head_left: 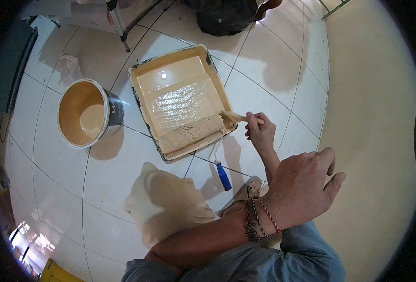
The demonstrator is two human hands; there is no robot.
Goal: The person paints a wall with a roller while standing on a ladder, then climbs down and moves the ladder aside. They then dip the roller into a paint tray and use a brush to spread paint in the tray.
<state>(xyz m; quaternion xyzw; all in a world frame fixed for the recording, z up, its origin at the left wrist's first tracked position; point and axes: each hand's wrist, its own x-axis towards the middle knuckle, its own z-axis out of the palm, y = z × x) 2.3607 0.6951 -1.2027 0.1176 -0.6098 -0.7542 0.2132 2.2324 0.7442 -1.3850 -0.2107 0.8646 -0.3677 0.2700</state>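
A paint brush (234,116) is gripped by its handle in my right hand (260,132), its bristles at the right rim of the paint tray (137,89). Cream paint fills the far part of the tray. Along the near side lies a paint-coated roller (191,133), its blue handle (223,176) sticking out over the floor. My left hand (309,183), with bracelets at the wrist, is nearer the camera, above my right forearm. Its thumb and index finger are apart and nothing shows between them; the other fingers are partly hidden.
Left of the tray stands a bucket (115,109) with cream paint inside. A black bag (227,19) and a metal stand leg (119,28) are at the far side. A cream wall (372,117) rises on the right. My foot (245,192) is below the tray.
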